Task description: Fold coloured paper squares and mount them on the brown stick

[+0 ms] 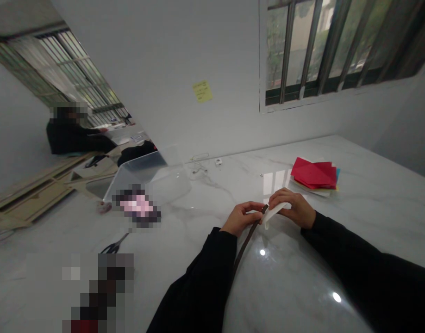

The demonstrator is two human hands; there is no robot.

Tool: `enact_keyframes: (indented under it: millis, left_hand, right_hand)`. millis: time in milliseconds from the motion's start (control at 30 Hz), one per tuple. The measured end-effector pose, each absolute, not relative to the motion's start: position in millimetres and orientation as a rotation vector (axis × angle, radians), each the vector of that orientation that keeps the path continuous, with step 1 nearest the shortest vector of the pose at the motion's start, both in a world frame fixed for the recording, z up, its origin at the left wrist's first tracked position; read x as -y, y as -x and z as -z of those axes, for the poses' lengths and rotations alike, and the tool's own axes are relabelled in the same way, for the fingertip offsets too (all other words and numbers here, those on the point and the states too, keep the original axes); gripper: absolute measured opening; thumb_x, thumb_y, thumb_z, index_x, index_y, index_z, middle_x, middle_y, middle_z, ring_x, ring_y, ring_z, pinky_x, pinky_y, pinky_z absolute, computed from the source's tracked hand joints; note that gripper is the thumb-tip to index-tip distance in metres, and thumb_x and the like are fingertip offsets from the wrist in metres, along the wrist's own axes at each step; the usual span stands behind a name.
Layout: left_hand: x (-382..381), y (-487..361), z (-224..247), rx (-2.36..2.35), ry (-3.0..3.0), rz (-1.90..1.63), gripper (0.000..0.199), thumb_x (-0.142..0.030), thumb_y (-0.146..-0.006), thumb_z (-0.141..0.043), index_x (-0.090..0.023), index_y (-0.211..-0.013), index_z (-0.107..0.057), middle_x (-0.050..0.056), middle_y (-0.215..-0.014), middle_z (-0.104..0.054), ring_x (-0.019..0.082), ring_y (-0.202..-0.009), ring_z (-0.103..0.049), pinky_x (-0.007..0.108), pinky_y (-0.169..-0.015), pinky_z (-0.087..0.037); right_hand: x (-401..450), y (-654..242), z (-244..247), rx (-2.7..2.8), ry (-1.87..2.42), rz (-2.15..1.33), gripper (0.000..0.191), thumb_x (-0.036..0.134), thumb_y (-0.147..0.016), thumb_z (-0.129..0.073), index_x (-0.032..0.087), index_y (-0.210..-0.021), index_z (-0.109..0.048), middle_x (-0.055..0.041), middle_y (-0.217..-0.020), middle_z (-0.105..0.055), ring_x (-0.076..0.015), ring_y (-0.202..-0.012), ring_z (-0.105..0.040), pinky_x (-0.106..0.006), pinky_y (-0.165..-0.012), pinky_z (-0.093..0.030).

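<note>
Above the white marbled table (205, 240), my left hand (243, 217) pinches a thin brown strip (246, 240) near its upper end. The strip hangs down beside my left sleeve, and its lower part is hidden there. My right hand (293, 207) is closed on a curved white piece (275, 212), whose lower tip is close to the fingers of my left hand. Whether the white piece and the brown strip touch cannot be made out.
Red paper sheets (315, 173) lie stacked at the right. Scissors (114, 245) and a clear plastic box (139, 166) are at the left. A yellow note (202, 91) is on the wall. A person (73, 134) sits far left.
</note>
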State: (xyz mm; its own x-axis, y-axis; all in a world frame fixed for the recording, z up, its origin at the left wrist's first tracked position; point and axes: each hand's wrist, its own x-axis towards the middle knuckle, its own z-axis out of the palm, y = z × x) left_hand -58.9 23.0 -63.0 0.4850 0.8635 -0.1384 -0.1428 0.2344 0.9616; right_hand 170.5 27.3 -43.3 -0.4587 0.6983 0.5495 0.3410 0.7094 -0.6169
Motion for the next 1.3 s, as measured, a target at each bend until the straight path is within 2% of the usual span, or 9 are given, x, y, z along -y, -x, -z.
enact_keyframes:
  millis: [500,667,867,1000,1300]
  left_hand:
    - [-20,56,58,-0.826,-1.166,-0.796,0.042,-0.030,-0.066,-0.081,-0.015,-0.104,-0.072,0.007,-0.091,-0.071,0.012,-0.067,-0.061,0.026,-0.069,-0.047]
    - [-17,57,63,-0.821,-1.157,-0.787,0.044,-0.031,-0.066,-0.081,-0.014,-0.105,-0.072,0.006,-0.082,-0.070,0.013,-0.066,-0.061,0.027,-0.069,-0.047]
    - [-16,60,74,-0.793,-1.181,-0.756,0.051,-0.034,-0.066,-0.080,-0.014,-0.112,-0.070,0.007,-0.086,-0.072,0.018,-0.073,-0.065,0.034,-0.080,-0.049]
    - [-16,61,73,-0.768,-1.194,-0.756,0.053,-0.035,-0.066,-0.080,-0.014,-0.114,-0.070,0.010,-0.094,-0.072,0.021,-0.081,-0.067,0.037,-0.087,-0.048]
    - [-14,59,66,-0.770,-1.223,-0.757,0.054,-0.036,-0.065,-0.080,-0.013,-0.112,-0.071,0.011,-0.098,-0.073,0.026,-0.092,-0.067,0.040,-0.090,-0.047]
  right_hand:
    - [-22,-170,39,2.018,0.966,-0.705,0.021,0.043,-0.081,-0.069,0.023,-0.085,-0.074,-0.0051,-0.087,-0.072,-0.0216,-0.087,-0.064,-0.035,-0.082,-0.051]
    - [-19,-169,38,1.955,1.047,-1.036,0.030,0.047,-0.079,-0.069,0.019,-0.088,-0.073,-0.0047,-0.087,-0.071,-0.0220,-0.082,-0.067,-0.035,-0.078,-0.053]
    - [-17,-166,44,1.720,1.108,-1.392,0.045,0.049,-0.073,-0.073,0.017,-0.106,-0.069,-0.0083,-0.103,-0.073,-0.0280,-0.093,-0.069,-0.038,-0.081,-0.055]
    - [-18,-166,45,1.759,1.132,-1.447,0.043,0.052,-0.076,-0.069,0.016,-0.099,-0.072,-0.0095,-0.103,-0.074,-0.0304,-0.095,-0.069,-0.042,-0.085,-0.054]
    - [-22,-170,46,1.782,1.187,-1.443,0.045,0.055,-0.075,-0.068,0.014,-0.094,-0.074,-0.0105,-0.100,-0.075,-0.0318,-0.093,-0.069,-0.043,-0.085,-0.053]
